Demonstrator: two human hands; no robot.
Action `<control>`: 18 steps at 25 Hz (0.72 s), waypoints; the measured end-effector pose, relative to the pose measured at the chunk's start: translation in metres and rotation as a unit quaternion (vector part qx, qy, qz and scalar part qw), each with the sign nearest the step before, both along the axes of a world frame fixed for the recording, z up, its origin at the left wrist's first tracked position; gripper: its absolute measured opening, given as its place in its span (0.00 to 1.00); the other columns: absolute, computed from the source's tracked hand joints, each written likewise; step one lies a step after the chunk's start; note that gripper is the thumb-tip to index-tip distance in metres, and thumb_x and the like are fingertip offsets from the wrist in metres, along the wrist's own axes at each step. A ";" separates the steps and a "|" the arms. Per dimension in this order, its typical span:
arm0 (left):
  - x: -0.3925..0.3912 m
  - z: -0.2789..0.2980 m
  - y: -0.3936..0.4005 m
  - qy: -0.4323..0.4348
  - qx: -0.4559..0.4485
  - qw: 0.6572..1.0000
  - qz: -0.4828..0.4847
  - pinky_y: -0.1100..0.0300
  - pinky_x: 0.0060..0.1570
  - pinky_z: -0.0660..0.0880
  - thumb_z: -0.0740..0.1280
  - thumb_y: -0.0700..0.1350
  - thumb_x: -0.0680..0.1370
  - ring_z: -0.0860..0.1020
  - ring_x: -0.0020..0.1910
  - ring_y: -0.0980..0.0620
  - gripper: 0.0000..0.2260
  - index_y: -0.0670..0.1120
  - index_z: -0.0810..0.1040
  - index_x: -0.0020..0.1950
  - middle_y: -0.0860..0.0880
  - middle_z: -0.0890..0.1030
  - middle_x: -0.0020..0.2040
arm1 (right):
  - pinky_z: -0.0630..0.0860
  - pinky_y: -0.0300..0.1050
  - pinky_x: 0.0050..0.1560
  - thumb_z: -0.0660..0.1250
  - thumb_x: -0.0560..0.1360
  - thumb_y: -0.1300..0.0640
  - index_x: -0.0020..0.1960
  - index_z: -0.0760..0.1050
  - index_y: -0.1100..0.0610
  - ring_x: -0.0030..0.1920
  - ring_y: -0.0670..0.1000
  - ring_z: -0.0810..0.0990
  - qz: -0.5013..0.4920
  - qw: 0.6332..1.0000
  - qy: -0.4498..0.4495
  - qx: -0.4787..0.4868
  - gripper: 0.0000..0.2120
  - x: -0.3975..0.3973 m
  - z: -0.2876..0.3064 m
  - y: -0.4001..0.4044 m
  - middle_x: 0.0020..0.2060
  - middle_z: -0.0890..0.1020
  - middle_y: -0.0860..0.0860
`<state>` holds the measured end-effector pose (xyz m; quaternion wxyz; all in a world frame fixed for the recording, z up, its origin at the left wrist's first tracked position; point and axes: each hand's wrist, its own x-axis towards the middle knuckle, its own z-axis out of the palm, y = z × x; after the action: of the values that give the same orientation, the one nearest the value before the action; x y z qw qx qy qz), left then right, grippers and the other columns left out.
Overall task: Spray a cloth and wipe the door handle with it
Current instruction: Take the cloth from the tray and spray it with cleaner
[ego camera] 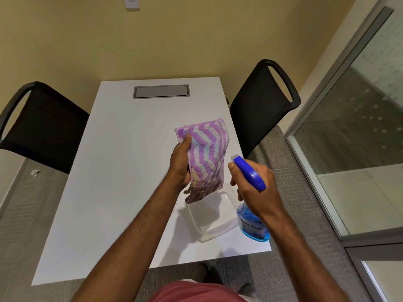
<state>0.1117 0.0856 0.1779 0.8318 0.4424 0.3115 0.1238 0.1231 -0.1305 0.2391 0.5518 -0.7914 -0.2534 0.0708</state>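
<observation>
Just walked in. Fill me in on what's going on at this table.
A person stands at a white table. The left hand holds up a purple striped cloth; the right hand grips a blue spray bottle, nozzle aimed at the cloth. A clear plastic container sits below. No door handle is in view yet.

Cloth left of spray bottle, above table.
</observation>
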 end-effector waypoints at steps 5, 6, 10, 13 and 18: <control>-0.002 0.000 -0.002 -0.001 0.006 1.000 -0.007 0.48 0.51 0.86 0.63 0.58 0.85 0.87 0.56 0.43 0.16 0.50 0.78 0.66 0.46 0.88 0.57 | 0.77 0.38 0.28 0.69 0.80 0.46 0.40 0.78 0.53 0.26 0.51 0.78 0.011 1.000 0.009 -0.011 0.14 0.007 -0.005 0.002 0.29 0.79 0.54; -0.003 0.000 -0.001 -0.002 0.008 1.000 -0.004 0.48 0.51 0.86 0.63 0.58 0.86 0.87 0.56 0.43 0.15 0.50 0.78 0.65 0.46 0.88 0.56 | 0.77 0.38 0.27 0.69 0.80 0.46 0.41 0.78 0.55 0.26 0.52 0.78 0.010 1.000 0.017 0.003 0.15 0.008 -0.007 0.002 0.30 0.80 0.56; -0.004 0.000 0.002 0.017 0.042 0.999 0.016 0.45 0.57 0.85 0.63 0.58 0.86 0.87 0.56 0.43 0.13 0.51 0.79 0.61 0.47 0.88 0.56 | 0.77 0.39 0.29 0.68 0.80 0.48 0.45 0.78 0.61 0.27 0.50 0.79 -0.037 0.998 0.026 0.049 0.16 0.018 -0.019 0.004 0.33 0.81 0.56; -0.004 -0.001 0.003 0.031 0.056 0.998 0.029 0.41 0.63 0.82 0.62 0.58 0.86 0.86 0.57 0.42 0.12 0.52 0.80 0.59 0.46 0.86 0.58 | 0.78 0.35 0.33 0.67 0.79 0.47 0.48 0.77 0.63 0.31 0.46 0.80 -0.069 0.995 0.038 0.067 0.18 0.030 -0.036 0.003 0.35 0.80 0.56; -0.011 -0.004 0.007 0.039 0.044 0.997 0.043 0.38 0.66 0.80 0.62 0.57 0.86 0.85 0.60 0.40 0.13 0.50 0.79 0.62 0.42 0.85 0.62 | 0.82 0.46 0.43 0.68 0.78 0.47 0.53 0.75 0.64 0.43 0.59 0.82 -0.078 0.991 0.065 0.085 0.18 0.047 -0.084 0.018 0.43 0.81 0.57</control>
<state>0.1012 0.0925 0.1742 0.7924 0.4696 0.3569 0.1558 0.1700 -0.1127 0.1551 0.6363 -0.7525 -0.1603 0.0568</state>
